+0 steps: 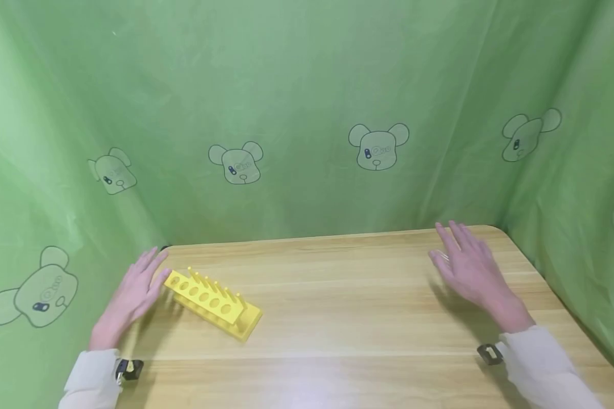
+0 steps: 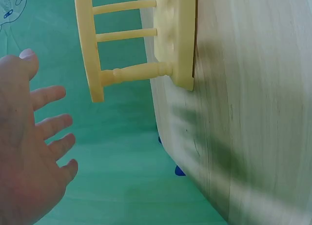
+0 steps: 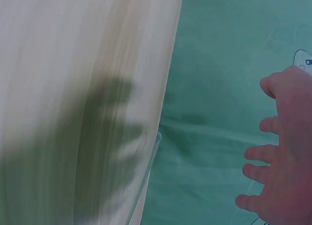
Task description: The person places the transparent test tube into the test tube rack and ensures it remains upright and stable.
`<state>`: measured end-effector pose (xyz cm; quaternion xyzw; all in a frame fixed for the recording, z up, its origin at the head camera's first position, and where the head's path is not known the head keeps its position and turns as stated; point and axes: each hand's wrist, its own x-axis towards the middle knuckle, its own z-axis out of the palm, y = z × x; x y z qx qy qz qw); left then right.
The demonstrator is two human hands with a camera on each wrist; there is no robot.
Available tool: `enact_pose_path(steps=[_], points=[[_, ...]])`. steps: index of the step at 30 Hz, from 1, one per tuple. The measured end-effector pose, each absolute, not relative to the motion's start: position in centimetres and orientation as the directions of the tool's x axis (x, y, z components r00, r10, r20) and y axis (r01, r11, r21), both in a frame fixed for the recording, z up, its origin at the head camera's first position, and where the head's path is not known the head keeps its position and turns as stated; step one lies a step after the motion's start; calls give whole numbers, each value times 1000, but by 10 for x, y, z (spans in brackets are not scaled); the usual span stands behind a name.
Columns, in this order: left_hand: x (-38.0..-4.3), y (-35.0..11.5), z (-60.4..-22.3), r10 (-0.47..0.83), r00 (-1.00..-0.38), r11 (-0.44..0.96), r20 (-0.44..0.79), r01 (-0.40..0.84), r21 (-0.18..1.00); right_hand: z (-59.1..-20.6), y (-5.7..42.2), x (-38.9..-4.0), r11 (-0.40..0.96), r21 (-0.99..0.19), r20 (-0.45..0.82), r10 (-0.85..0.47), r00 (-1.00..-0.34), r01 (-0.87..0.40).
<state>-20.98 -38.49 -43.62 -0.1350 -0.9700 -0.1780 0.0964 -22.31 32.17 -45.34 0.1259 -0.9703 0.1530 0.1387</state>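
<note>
A yellow test tube rack [image 1: 204, 298] stands on the left part of the table, with a row of round holes and a row of upright pegs. My left hand [image 1: 135, 292] hovers beside its far left end, fingers spread; the left wrist view shows a gap between the hand and the rack [image 2: 178, 39]. My right hand [image 1: 468, 267] is held above the far right of the table, fingers apart and holding nothing. Below it lies a slim clear tube or rod [image 3: 144, 178], mostly hidden by the hand in the head view.
The wooden table [image 1: 337, 318] has rounded far corners. Green curtains [image 1: 307, 74] printed with bear heads hang close behind it and at both sides. Each wrist carries a dark strap mount [image 1: 490, 354].
</note>
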Motion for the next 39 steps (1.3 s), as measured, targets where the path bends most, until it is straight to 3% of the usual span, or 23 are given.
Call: enact_pose_path(steps=[13, 25, 39], points=[[-205, -390, -439, 199, -959, 855, 203, 271, 441, -445, 288, -208, 868, -339, 395, -220, -892, -364], [-205, -381, -437, 217, -950, 833, 226, 301, 464, -431, 249, -197, 769, -493, 370, -237, -898, -406], [-206, -383, -442, 277, -925, 800, 258, 371, 471, -441, 222, -189, 751, -496, 397, -251, -883, -436]])
